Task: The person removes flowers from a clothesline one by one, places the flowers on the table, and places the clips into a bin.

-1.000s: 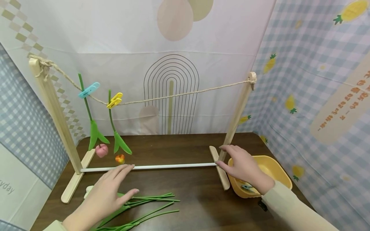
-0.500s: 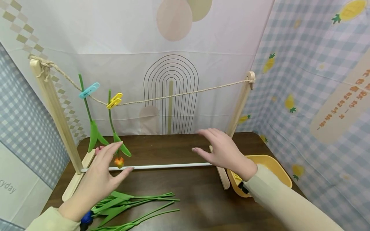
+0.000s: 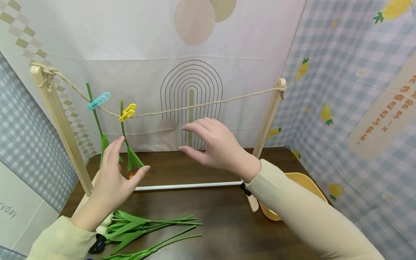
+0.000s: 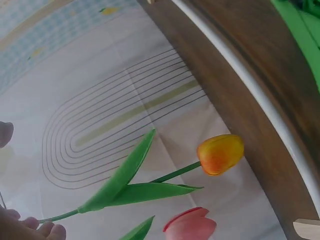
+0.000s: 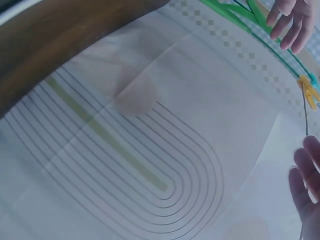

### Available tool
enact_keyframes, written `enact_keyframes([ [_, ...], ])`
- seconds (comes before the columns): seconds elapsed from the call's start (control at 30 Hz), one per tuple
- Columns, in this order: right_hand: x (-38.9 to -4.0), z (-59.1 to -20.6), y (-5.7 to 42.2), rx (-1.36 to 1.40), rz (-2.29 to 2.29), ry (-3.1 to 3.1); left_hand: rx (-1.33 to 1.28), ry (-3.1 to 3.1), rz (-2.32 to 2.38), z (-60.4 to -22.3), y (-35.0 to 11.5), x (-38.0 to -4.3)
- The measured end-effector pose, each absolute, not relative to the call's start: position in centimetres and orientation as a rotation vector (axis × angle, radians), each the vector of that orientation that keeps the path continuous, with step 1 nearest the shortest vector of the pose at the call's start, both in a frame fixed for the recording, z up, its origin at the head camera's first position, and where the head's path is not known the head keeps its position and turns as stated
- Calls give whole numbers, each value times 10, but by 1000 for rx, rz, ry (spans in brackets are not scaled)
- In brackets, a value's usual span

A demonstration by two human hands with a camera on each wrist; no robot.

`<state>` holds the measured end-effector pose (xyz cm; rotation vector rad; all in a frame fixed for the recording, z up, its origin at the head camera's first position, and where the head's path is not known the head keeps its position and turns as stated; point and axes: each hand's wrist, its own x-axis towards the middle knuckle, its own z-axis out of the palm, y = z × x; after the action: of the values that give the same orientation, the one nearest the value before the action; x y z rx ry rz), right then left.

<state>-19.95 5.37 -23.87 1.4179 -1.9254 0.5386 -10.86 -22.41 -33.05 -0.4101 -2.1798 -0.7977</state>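
Two artificial tulips hang head down from a twine line (image 3: 195,106). A blue clothespin (image 3: 99,101) clips one with a pink bloom (image 4: 191,226); a yellow clothespin (image 3: 127,112) clips another with an orange-yellow bloom (image 4: 221,154). My left hand (image 3: 113,180) is raised in front of their leaves and blooms, thumb and fingers apart, and covers part of them in the head view. Below the twine's middle, my right hand (image 3: 217,148) is in the air with its thumb and fingers parted. Neither hand shows anything held.
Wooden posts (image 3: 63,133) carry the twine at both ends, joined low down by a white rod (image 3: 188,186). More green-stemmed flowers (image 3: 130,229) lie at the table's front left. A yellow basin (image 3: 305,180) stands at right, partly behind my right sleeve.
My right hand has moved left and up from the right post to below the twine. My left hand has risen from near the rod to the hanging tulips.
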Motion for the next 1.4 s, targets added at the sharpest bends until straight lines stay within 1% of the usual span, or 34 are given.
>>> enact_keyframes([
  [0.27, -201, -213, 12, 1492, 496, -1775, -221, -2321, -927, -319, -228, -114],
  [0.43, -203, -200, -9, 1492, 463, -1741, -144, -2402, -999, -314, -231, -116],
  [0.83, -209, -198, -45, 1322, 301, -1904, -139, -2442, -1060, -309, -231, -122],
  [1.4, -206, -198, -67, 1221, 80, -2109, -243, -2336, -1045, -313, -232, -125],
])
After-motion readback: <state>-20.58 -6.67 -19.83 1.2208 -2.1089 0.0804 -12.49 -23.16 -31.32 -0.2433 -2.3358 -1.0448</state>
